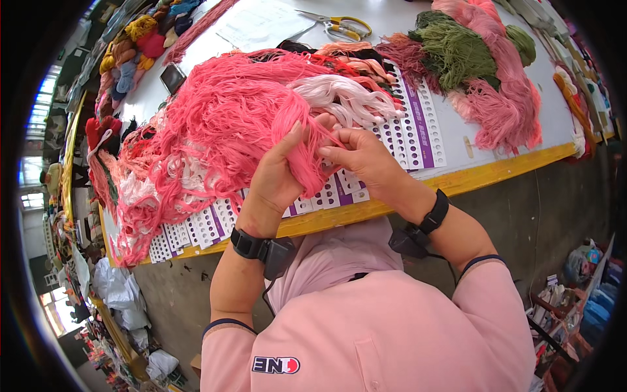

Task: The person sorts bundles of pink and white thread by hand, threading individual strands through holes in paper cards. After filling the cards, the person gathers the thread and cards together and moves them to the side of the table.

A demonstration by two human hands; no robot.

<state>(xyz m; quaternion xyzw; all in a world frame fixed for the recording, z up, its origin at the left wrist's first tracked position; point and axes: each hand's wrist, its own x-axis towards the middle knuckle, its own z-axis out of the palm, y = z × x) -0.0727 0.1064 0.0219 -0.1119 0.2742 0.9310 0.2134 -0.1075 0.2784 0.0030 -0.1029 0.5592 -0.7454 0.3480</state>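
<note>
A large heap of loose pink thread lies over the near side of the table. My left hand is wrapped round a thick bundle of pink thread, which hangs down past the palm by the table's edge. At the right side of that bundle, my right hand pinches some of its strands between thumb and fingers. White thread lies just beyond my hands. Punched thread cards, white and purple with rows of holes, stick out from under the threads.
Yellow-handled scissors and a sheet of paper lie at the back. Green thread and dusty-pink thread are piled on the right. A dark phone-like object lies left of the heap. A yellow edge borders the table.
</note>
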